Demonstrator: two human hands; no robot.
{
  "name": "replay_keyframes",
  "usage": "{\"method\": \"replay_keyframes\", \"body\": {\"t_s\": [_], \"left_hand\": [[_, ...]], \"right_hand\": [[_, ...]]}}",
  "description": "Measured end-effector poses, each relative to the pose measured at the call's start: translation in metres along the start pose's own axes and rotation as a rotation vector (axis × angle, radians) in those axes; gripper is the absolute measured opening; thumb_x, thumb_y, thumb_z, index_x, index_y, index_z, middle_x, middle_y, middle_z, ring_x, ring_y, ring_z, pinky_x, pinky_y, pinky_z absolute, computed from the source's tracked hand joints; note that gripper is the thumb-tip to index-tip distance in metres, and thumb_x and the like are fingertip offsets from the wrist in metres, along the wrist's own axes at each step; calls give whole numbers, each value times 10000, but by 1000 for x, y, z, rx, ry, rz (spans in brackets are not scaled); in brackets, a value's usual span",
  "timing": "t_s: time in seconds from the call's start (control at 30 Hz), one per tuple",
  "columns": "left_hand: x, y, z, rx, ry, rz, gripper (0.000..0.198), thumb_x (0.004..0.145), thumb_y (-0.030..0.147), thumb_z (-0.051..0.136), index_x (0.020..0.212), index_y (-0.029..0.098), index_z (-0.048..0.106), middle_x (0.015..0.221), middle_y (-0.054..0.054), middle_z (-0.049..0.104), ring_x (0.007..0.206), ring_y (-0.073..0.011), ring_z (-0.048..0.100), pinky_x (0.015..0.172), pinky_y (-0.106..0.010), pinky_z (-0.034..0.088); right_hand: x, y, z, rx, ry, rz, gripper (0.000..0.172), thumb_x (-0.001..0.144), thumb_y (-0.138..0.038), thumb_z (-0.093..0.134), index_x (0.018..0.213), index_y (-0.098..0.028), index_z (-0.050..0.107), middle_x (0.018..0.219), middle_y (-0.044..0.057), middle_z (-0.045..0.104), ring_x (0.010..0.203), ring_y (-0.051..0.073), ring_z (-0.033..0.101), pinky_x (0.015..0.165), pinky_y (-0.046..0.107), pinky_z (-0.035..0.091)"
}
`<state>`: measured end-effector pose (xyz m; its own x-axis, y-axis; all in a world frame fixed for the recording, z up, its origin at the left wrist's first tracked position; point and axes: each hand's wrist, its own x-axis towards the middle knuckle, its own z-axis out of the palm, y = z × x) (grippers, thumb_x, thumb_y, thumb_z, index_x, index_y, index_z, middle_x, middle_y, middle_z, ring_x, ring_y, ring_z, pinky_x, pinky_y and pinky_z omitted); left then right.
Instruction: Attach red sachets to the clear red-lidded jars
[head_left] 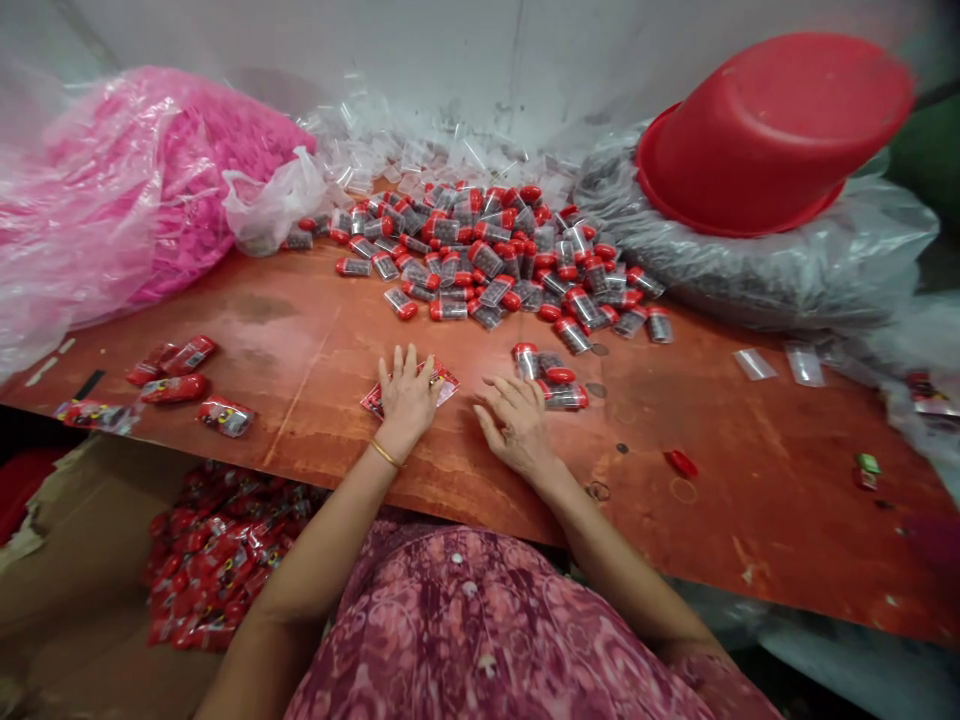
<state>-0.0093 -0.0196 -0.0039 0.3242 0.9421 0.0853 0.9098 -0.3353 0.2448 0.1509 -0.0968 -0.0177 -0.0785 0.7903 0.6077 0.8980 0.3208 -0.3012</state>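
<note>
My left hand (407, 393) lies flat with fingers spread on a small red printed packet (444, 381) near the front of the brown table (750, 480). My right hand (517, 420) rests palm down beside it, fingers stretched out, holding nothing. Just right of its fingertips lie three small clear tubes with red caps (551, 372). Farther back sits a big heap of the same red-capped tubes (495, 255).
A pink-filled plastic bag (127, 190) lies at the back left. A red basin (765, 130) rests upturned on a grey bag (787, 260) at the right. Finished red packets (180, 375) lie at the left edge; a cardboard box (90, 570) below holds many more.
</note>
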Motion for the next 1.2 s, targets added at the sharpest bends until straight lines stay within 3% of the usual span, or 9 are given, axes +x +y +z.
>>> {"method": "replay_keyframes", "body": {"t_s": [0.27,0.37,0.5,0.63,0.8,0.9,1.0,1.1,1.2], "left_hand": [[3,-8,-7,-74,17,-55,359,890,324,408,1153,259,644,1392,-116,472,1351,-355,301,1073,-614,173],[-1,-4,-20,-168,53,-78,369,892,369,407,1155,260,642,1410,-117,447,1355,-356,293,1064,-622,186],[-7,9,-34,-311,22,-65,363,888,378,428,1158,255,638,1422,-122,426,1353,-347,300,1061,-618,201],[-13,19,-35,-430,-11,-51,346,879,342,452,1149,236,640,1406,-128,445,1341,-329,332,1068,-589,220],[-23,18,-35,-602,78,-79,482,843,411,495,1252,160,541,1311,-149,549,1256,-280,462,1033,-467,352],[-31,20,-35,-812,-59,-219,431,809,488,510,994,137,677,974,-100,701,966,-255,632,837,-366,494],[-41,30,-32,-1127,-264,-391,414,708,559,597,666,154,669,623,-20,639,676,-181,613,580,-262,496],[-49,43,-29,-1389,-298,-537,439,589,578,696,556,149,607,510,9,555,542,-122,530,490,-212,435],[-54,50,-27,-1503,-301,-587,457,557,586,716,605,140,628,554,6,580,537,-105,528,509,-207,442]], "right_hand": [[-3,-2,4,165,-45,109,151,863,-233,514,922,-213,653,1022,74,698,1003,211,597,974,431,327],[6,-7,7,415,-45,325,198,857,-308,515,960,-206,649,994,83,699,944,211,616,892,399,412],[26,-19,18,956,-95,695,291,811,-438,539,944,-197,635,920,54,696,826,180,630,780,332,488],[38,-28,22,1200,-41,796,245,704,-427,657,792,-199,634,775,-3,669,737,143,600,743,281,485],[35,-26,14,1117,67,797,246,743,-433,612,697,-194,649,662,-20,634,642,124,554,672,260,464],[30,-24,9,1018,54,730,311,798,-435,541,634,-189,636,604,-16,609,602,124,538,639,258,458],[24,-27,8,860,66,665,337,836,-428,491,619,-191,595,558,-16,564,543,121,500,549,245,423],[20,-30,9,611,87,544,357,879,-402,435,607,-201,548,556,-6,540,537,125,478,537,255,398],[17,-28,8,418,106,466,410,919,-369,371,561,-213,496,537,3,525,541,131,477,559,269,397]]}}
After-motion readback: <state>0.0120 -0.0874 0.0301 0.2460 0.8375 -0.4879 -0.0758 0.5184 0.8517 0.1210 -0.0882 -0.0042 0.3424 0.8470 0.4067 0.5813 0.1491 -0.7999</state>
